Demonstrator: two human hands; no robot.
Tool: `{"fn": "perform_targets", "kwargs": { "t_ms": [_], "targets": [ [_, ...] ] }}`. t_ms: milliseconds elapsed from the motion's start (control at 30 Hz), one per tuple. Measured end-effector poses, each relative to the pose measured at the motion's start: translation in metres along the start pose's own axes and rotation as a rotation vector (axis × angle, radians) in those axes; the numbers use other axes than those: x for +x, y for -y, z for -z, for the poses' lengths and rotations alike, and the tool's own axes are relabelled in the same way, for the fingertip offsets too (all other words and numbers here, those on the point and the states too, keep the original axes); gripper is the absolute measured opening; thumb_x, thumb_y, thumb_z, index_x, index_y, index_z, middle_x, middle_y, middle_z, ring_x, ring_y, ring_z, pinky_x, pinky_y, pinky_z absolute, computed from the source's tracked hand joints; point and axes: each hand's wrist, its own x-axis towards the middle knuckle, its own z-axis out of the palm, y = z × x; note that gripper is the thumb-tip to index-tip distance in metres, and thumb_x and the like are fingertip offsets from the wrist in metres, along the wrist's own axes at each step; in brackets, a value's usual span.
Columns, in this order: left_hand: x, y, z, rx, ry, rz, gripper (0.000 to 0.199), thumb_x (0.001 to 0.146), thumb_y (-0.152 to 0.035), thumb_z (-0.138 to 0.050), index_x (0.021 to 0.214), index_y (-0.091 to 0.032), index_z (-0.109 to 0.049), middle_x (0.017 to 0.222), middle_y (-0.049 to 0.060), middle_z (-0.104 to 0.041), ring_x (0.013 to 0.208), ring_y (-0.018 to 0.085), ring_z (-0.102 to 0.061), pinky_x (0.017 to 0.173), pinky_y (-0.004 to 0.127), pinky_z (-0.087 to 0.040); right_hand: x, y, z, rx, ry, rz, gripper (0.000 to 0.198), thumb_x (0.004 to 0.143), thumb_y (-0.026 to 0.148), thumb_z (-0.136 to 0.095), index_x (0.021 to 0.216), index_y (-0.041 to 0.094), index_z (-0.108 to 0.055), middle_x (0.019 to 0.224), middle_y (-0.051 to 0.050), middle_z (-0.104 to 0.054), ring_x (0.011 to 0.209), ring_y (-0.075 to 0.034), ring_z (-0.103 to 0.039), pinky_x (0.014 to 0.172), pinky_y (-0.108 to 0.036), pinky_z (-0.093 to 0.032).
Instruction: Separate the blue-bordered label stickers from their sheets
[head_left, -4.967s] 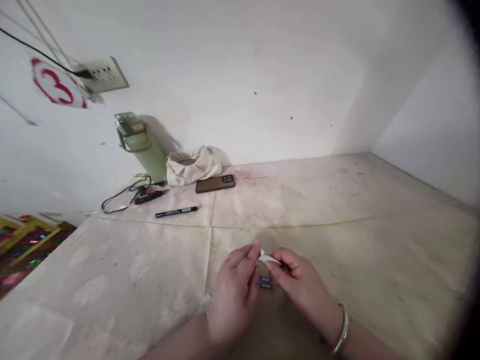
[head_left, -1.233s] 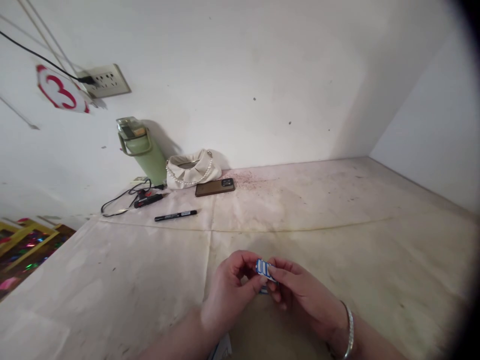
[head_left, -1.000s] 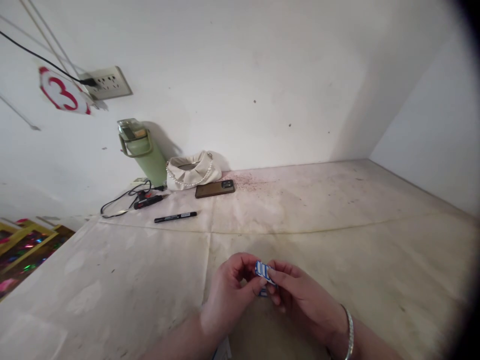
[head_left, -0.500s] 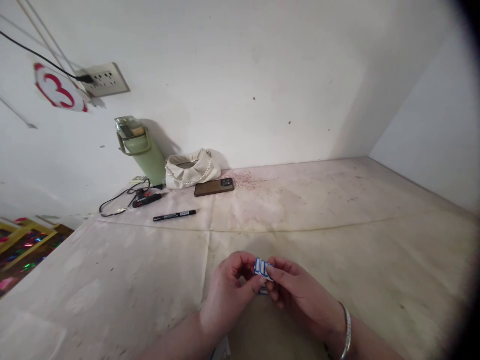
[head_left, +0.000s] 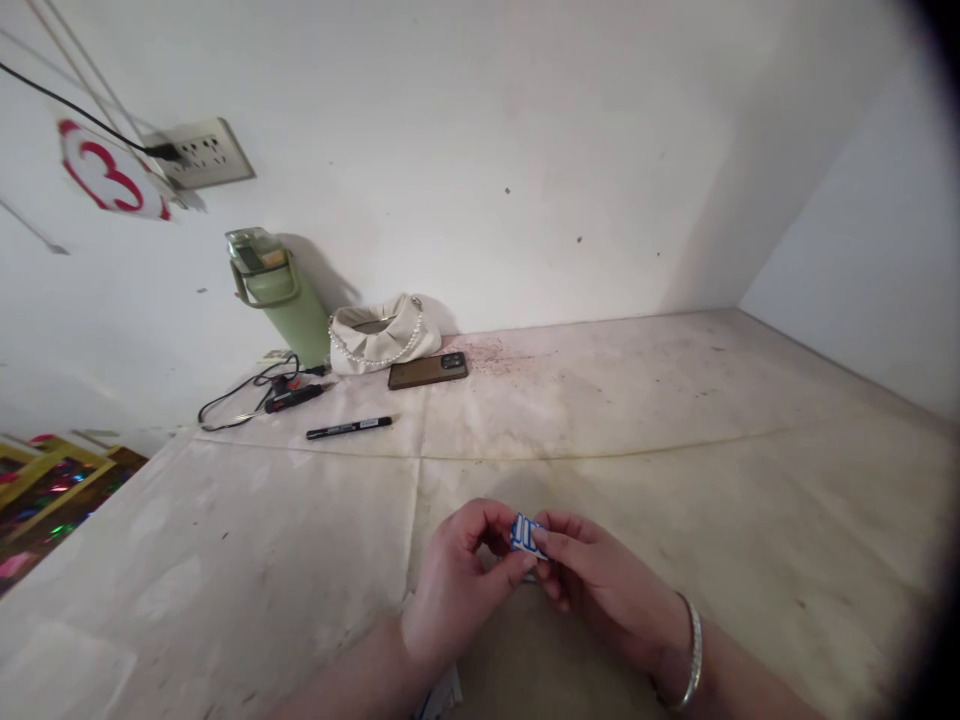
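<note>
Between my hands, low in the middle of the view, is a small piece of a white label sheet (head_left: pixel 526 533) printed with blue-bordered boxes. My left hand (head_left: pixel 469 580) pinches its left side between thumb and curled fingers. On the right side, my right hand (head_left: pixel 592 570) grips it with the thumb across its face; a silvery bracelet (head_left: pixel 696 650) circles that wrist. Part of the sheet hangs below, mostly hidden by the fingers. A pale paper piece (head_left: pixel 448 690) shows beneath my left forearm, its form partly covered.
A black marker (head_left: pixel 349 428), a phone (head_left: pixel 427 371), a white handbag (head_left: pixel 386 340) and a green bottle (head_left: pixel 289 305) stand or lie toward the wall. Left of them is a black corded tool (head_left: pixel 292 398). A wall socket (head_left: pixel 214 155) holds a plug. The stained cloth (head_left: pixel 285 550) covers the table.
The label sheet has tilted slightly in my fingers, and less of its lower part shows. Both hands keep their grip. The view has shifted a little.
</note>
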Motion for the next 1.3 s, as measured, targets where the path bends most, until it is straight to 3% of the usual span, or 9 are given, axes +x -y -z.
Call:
{"fn": "perform_targets", "kwargs": {
  "t_ms": [300,500,733,1067,1167,1300],
  "targets": [
    [0.003,0.002,0.001,-0.092,0.017,-0.005,0.02,0.073,-0.025,-0.069,0.087,-0.015,-0.058,0.076,0.002,-0.061,0.069,0.014,-0.055,0.065,0.024,-0.045,0.0,0.001,0.0,0.02,-0.031,-0.032,0.027,0.07,0.037,-0.072,0.072,0.016,-0.056,0.054,0.005,-0.054,0.045,-0.005,-0.043,0.043,-0.018,-0.029],
    [0.002,0.002,0.001,-0.095,-0.022,0.128,0.033,0.092,-0.04,-0.041,0.078,-0.016,-0.058,0.065,0.0,-0.055,0.062,0.012,-0.051,0.059,0.022,-0.041,-0.002,0.002,-0.002,0.027,-0.058,-0.045,0.026,0.071,0.038,-0.07,0.072,0.017,-0.053,0.053,0.006,-0.052,0.045,-0.005,-0.042,0.043,-0.019,-0.028],
    [0.004,-0.008,0.0,-0.153,0.109,0.203,0.028,0.087,-0.038,-0.046,0.075,-0.016,-0.058,0.063,0.0,-0.058,0.059,0.012,-0.051,0.056,0.022,-0.039,-0.003,0.003,-0.002,0.013,-0.014,-0.012,0.023,0.074,0.036,-0.069,0.072,0.017,-0.055,0.056,0.005,-0.054,0.047,-0.006,-0.043,0.045,-0.02,-0.03],
    [0.005,-0.002,-0.002,-0.268,0.122,0.255,0.028,0.085,-0.041,-0.05,0.074,-0.016,-0.055,0.065,0.001,-0.059,0.063,0.013,-0.054,0.062,0.023,-0.042,-0.005,0.006,-0.005,-0.046,-0.03,-0.026,0.026,0.072,0.038,-0.07,0.071,0.016,-0.056,0.056,0.005,-0.053,0.046,-0.005,-0.042,0.045,-0.02,-0.029],
    [0.004,-0.004,-0.002,-0.231,0.106,0.245,0.035,0.087,-0.045,-0.045,0.07,-0.016,-0.054,0.06,0.0,-0.056,0.058,0.012,-0.049,0.057,0.022,-0.039,-0.005,0.006,-0.006,-0.086,-0.039,-0.03,0.029,0.07,0.041,-0.07,0.07,0.017,-0.056,0.056,0.005,-0.052,0.047,-0.006,-0.042,0.046,-0.021,-0.029],
    [0.005,-0.008,-0.001,-0.062,0.11,0.244,0.03,0.083,-0.038,-0.052,0.063,-0.016,-0.052,0.058,-0.002,-0.051,0.057,0.011,-0.045,0.055,0.021,-0.034,-0.004,0.003,-0.005,-0.102,-0.07,-0.007,0.034,0.072,0.049,-0.067,0.071,0.018,-0.055,0.056,0.005,-0.052,0.048,-0.007,-0.043,0.046,-0.022,-0.03]
  ]
}}
